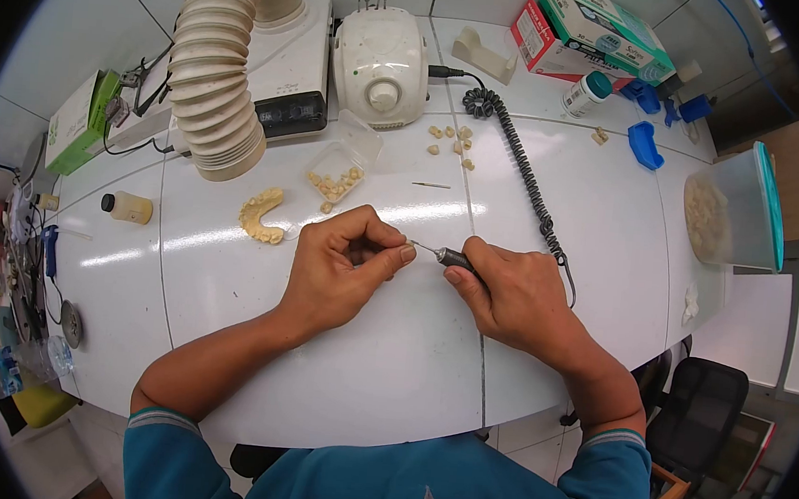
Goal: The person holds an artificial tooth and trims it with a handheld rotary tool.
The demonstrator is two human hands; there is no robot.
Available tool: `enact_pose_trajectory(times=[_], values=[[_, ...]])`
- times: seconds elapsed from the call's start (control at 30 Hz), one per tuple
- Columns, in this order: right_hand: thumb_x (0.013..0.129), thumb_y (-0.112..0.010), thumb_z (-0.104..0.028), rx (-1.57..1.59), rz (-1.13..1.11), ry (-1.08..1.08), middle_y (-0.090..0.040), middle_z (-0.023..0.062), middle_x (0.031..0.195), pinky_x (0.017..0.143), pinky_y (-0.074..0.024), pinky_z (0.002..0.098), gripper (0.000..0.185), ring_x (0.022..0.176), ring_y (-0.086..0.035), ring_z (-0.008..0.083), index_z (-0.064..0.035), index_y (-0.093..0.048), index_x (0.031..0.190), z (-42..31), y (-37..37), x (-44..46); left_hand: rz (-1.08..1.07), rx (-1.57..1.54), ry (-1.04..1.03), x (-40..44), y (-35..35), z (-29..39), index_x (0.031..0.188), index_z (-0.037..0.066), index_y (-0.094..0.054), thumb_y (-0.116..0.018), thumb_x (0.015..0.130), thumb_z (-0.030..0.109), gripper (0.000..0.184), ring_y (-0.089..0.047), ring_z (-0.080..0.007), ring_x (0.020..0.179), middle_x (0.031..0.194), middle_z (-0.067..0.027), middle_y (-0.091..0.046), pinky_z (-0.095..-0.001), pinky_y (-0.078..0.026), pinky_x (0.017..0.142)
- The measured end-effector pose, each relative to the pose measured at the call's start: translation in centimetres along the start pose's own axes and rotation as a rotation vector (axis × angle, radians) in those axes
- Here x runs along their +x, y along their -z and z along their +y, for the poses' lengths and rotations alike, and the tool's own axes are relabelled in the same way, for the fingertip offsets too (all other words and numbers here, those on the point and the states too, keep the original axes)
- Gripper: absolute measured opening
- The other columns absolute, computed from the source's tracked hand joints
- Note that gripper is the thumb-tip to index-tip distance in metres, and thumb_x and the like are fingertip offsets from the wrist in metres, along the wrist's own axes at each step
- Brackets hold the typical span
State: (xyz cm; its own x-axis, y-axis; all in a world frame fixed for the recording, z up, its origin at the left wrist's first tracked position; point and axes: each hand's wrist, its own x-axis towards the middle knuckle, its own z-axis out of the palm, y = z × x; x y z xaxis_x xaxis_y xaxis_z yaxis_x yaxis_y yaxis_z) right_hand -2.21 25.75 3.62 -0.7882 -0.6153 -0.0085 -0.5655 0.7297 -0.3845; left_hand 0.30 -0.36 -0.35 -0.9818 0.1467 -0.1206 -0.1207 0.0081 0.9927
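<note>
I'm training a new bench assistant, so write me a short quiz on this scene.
1. Multiple choice. What does the right hand hold?
a) a bottle
b) a handpiece
c) the arch model
2. True or false. The clear case stands open, with small pieces in it.
3. Fill in the blank. The coiled cord leads up toward the white unit with a round ____ on its front.

Key: 1. b; 2. true; 3. knob
</note>
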Motion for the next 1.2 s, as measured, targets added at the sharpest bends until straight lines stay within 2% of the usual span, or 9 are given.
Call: enact_pose_trajectory(times=[1.2], values=[[0.113,-0.065,-0.041,0.005,-0.002,0.007,-0.073,0.0108,0.077,0.053,-0.0506,0.0461,0.039,0.057,-0.069,0.0348,-0.0067,-0.062,0.097,-0.04,0.09,0.07,-0.026,0.007,-0.014,0.03,0.09,-0.25,0.101,0.000,-0.072,-0.083,0.100,-0.001,0.011,-0.072,-0.0105,0.089,0.103,-0.0085,-0.078,-0.0269,-0.059,0.079]])
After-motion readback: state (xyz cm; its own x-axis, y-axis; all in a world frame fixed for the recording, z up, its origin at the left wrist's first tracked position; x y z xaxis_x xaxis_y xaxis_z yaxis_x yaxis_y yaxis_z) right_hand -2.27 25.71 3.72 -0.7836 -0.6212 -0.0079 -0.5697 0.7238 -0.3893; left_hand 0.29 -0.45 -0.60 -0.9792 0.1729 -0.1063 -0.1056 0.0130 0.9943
